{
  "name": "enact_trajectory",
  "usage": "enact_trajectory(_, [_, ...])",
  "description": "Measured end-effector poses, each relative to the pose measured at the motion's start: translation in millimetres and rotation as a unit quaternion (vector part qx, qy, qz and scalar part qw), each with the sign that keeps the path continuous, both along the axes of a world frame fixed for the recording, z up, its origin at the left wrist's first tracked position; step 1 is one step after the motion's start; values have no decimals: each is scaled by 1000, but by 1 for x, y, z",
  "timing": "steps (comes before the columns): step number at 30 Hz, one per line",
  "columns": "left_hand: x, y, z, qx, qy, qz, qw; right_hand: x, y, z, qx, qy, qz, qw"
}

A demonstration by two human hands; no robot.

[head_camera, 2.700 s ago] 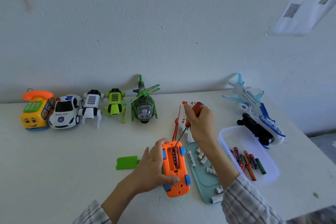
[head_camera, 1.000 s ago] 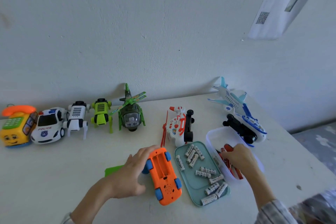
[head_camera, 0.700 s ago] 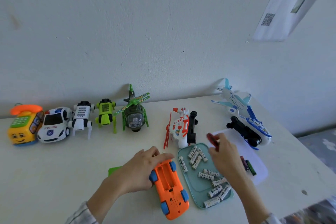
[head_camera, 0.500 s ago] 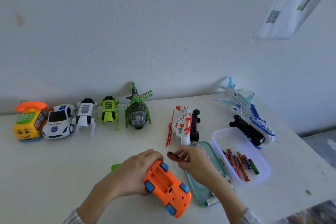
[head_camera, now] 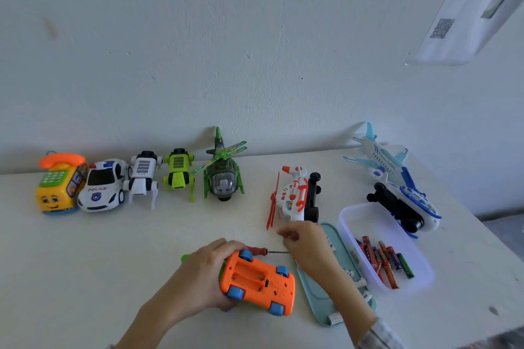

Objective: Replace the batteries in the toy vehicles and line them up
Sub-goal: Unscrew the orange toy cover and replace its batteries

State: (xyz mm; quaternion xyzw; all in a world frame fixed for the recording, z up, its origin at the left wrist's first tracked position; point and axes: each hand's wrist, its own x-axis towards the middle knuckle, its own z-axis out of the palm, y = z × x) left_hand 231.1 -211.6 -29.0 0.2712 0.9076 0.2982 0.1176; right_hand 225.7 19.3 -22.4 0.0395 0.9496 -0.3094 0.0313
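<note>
One orange car (head_camera: 256,283), belly-up, axis left-right.

Soft, even daylight, bright overall. Faint short shadows under the toys on the white table (head_camera: 85,263). Right hand (head_camera: 307,246) motion-blurred at the fingertips. Wide-angle bending at edges; paper sheet (head_camera: 470,8) top right smeared, overexposed. No harsh glare.

Bare forearms (plaid cuff (head_camera: 377,333) at right)
</note>
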Motion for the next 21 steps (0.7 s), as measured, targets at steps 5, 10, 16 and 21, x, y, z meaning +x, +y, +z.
enact_trajectory(5, [0,6,-5,33,15,22,999,15,19,-10,2,-4,-112,994])
enact_trajectory(10, [0,11,-9,33,34,32,998,15,7,-13,40,-40,-92,994])
enact_trajectory(16, [2,10,-10,31,29,30,999,3,5,-8,130,-85,-38,987])
enact_trajectory(21, [1,12,-9,27,27,31,999,3,9,-9,128,-81,-45,987])
